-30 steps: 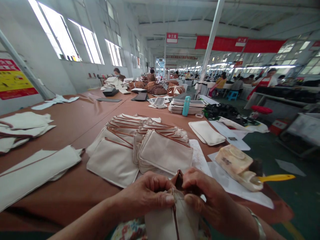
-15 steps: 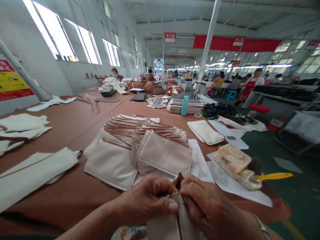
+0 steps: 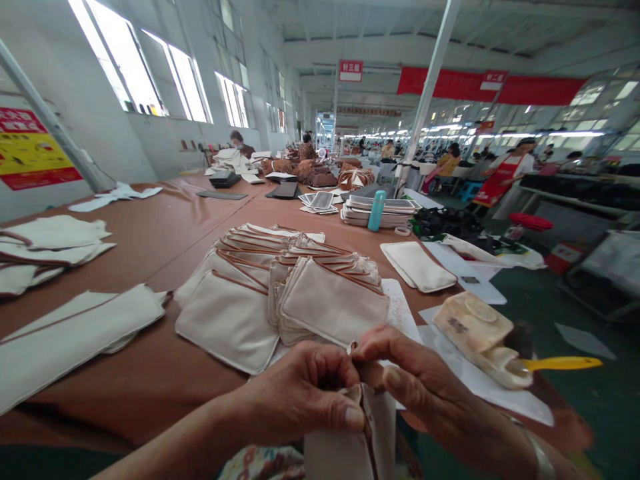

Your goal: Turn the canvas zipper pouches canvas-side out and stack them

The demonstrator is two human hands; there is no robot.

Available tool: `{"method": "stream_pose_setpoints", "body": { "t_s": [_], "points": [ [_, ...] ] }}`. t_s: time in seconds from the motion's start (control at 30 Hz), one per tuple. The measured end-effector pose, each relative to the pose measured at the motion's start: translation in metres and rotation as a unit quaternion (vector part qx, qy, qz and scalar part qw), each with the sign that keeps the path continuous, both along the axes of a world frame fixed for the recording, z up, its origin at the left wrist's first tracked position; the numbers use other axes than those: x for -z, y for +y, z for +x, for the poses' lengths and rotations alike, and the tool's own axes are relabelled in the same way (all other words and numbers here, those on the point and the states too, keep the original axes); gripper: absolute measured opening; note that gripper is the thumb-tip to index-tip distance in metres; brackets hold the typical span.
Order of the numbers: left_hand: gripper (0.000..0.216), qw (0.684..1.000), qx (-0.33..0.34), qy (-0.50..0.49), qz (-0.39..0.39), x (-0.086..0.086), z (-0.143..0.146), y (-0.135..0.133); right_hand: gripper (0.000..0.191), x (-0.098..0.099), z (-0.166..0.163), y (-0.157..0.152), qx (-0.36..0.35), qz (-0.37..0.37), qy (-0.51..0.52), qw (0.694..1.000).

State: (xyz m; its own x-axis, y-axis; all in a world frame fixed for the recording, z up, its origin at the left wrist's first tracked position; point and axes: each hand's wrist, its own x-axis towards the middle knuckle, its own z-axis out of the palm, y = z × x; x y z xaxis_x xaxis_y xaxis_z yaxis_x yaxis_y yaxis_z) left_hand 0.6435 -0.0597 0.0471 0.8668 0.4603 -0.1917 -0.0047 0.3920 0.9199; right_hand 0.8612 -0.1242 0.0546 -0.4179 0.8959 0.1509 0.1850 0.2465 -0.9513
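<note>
In front of me, a cream pouch [image 3: 334, 457] with a dark brown trimmed opening stands upright, its lower part cut off by the frame. My left hand [image 3: 305, 393] pinches its upper edge, thumb flat on the near face beside the opening. Over the top corner curves my right hand [image 3: 430, 393], fingertips at the small brown end of the trim and thumb lower down by the opening; its other fingers are partly hidden. Just beyond lie piles of like cream pouches [image 3: 333, 293] with brown edging, overlapping in rows.
Long cream pieces [image 3: 95, 323] lie at the left. To the right are a stained plastic container [image 3: 473, 327], a yellow-handled tool [image 3: 565, 363] and white sheets [image 3: 500, 393]. A turquoise bottle [image 3: 377, 212] stands farther back on the brown-covered table [image 3: 175, 240]. People work in the distance.
My right hand has loosened its close grip at the pouch's top, with fingers lifted and thumb moved away from the left hand. My left hand keeps its pinch. The view has shifted slightly left.
</note>
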Motion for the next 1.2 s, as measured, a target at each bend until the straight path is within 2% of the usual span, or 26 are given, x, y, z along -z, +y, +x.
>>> {"method": "stream_pose_setpoints", "body": {
  "t_s": [0.1,0.2,0.3,0.37,0.5,0.6,0.67,0.83,0.97,1.1,1.2],
  "points": [
    [0.032,1.0,-0.007,-0.007,0.003,-0.003,0.001,0.0,0.024,-0.001,-0.004,0.0,-0.043,-0.053,0.02,0.997],
    [0.033,1.0,-0.015,0.022,0.0,-0.003,0.001,-0.001,0.027,0.005,-0.006,0.002,-0.028,-0.065,0.022,0.997],
    [0.031,0.998,-0.027,0.053,-0.002,-0.003,0.003,-0.003,0.032,0.012,-0.006,0.004,-0.022,-0.113,0.062,0.991],
    [0.026,0.996,-0.029,0.079,0.035,-0.005,0.006,-0.005,0.038,0.014,-0.005,0.004,-0.014,-0.129,0.069,0.989],
    [0.017,0.976,-0.033,0.139,0.164,-0.013,0.012,-0.008,0.045,0.015,-0.008,0.007,0.007,-0.112,0.047,0.993],
    [0.013,0.96,-0.054,0.14,0.238,-0.016,0.015,-0.009,0.038,0.014,-0.011,0.009,0.022,-0.123,0.042,0.991],
    [0.013,0.952,-0.063,0.15,0.26,-0.015,0.015,-0.009,0.031,0.015,-0.013,0.01,0.037,-0.133,0.038,0.99],
    [0.014,0.96,-0.037,0.168,0.22,-0.008,0.016,-0.007,0.022,0.018,-0.016,0.01,0.073,-0.168,0.054,0.982],
    [0.017,0.962,-0.024,0.19,0.195,-0.005,0.017,-0.005,0.015,0.024,-0.015,0.009,0.087,-0.142,0.056,0.984],
    [0.02,0.958,-0.036,0.213,0.19,0.0,0.018,-0.005,0.008,0.026,-0.015,0.006,0.111,-0.11,0.0,0.988],
    [0.016,0.966,-0.045,0.194,0.164,0.007,0.018,-0.006,0.008,0.024,-0.015,0.002,0.085,0.036,-0.011,0.996]
  ]
}}
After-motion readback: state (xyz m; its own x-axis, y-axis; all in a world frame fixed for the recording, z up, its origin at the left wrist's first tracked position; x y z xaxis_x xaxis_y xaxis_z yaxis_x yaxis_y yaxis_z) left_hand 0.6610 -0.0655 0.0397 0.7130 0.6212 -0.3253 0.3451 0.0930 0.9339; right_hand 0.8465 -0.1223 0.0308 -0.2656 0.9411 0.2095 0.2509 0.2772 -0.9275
